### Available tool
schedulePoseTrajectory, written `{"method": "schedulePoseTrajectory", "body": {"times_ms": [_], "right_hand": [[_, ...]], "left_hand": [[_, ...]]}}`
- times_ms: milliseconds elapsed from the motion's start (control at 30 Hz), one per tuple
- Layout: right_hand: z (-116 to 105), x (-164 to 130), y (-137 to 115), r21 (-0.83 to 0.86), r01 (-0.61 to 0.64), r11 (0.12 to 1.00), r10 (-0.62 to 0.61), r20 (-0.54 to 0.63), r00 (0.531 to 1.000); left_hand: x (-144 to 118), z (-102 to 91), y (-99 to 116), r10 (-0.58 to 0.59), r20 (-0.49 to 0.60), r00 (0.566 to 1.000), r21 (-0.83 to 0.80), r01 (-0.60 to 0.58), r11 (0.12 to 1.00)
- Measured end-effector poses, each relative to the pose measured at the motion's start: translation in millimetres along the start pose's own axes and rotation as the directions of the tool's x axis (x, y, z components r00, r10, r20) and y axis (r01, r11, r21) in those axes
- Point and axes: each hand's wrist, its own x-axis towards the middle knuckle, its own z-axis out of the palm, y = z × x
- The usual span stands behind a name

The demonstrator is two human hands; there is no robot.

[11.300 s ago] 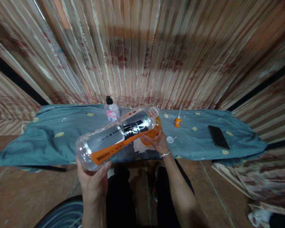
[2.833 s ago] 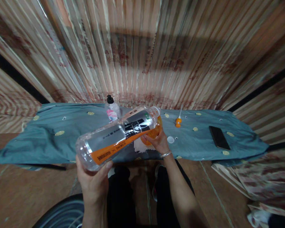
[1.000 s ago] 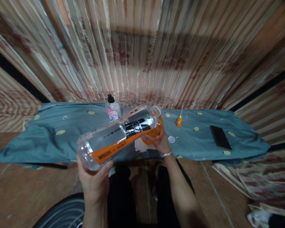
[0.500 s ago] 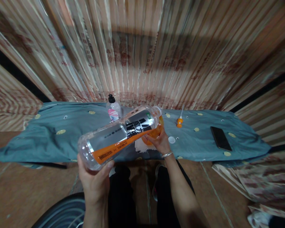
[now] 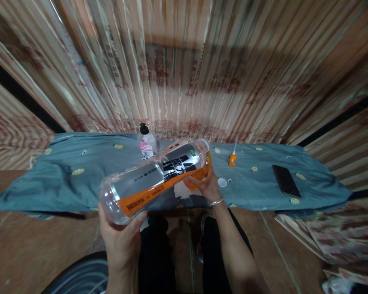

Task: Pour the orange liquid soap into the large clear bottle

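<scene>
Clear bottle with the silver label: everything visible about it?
The clear bottle, apparently plastic, has a silver label with black lettering, a small green patch near the neck and an orange band along one side. It is held well off upright, the left hand gripping its base end, its neck toward the picture's upper right. No cap shows on its mouth, which is by the orange bottle; contact and contents can't be judged.

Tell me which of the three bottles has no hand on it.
The pink-labelled bottle with the black top, standing near the back of the cloth. The left hand grips the tilted silver-labelled bottle; the right hand holds the orange bottle.
</scene>
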Motion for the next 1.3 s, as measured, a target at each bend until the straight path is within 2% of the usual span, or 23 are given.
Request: {"method": "schedulePoseTrajectory", "body": {"times_ms": [200,333,600,833,1300], "right_hand": [[-0.5,-0.2,-1.5,0.003,-0.003,1.0,0.003,-0.012,1.0],[-1.1,-0.2,-3.0,-0.014,0.0,1.0,0.0,-0.015,1.0],[-1.4,-0.2,-6.1,-0.012,0.023,1.0,-0.023,-0.012,1.0],[-1.3,0.2,-3.5,-0.028,0.02,0.999,-0.02,-0.014,1.0],[-1.6,0.6,-1.7,-0.028,0.018,0.999,-0.019,-0.023,1.0]], "left_hand": [[0.2,0.3,-0.5,-0.014,-0.015,1.0,0.001,0.014,1.0],[0.1,1.9,1.2,0.005,0.014,1.0,0.017,-0.005,1.0],[0.3,0.9,0.8,-0.024,0.005,1.0,-0.019,0.024,1.0],[0.0,1.4,-0.8,-0.004,0.022,1.0,-0.041,0.005,0.999],[0.3,0.7,-0.9,-0.024,-0.007,1.0,0.004,0.024,1.0]]}}
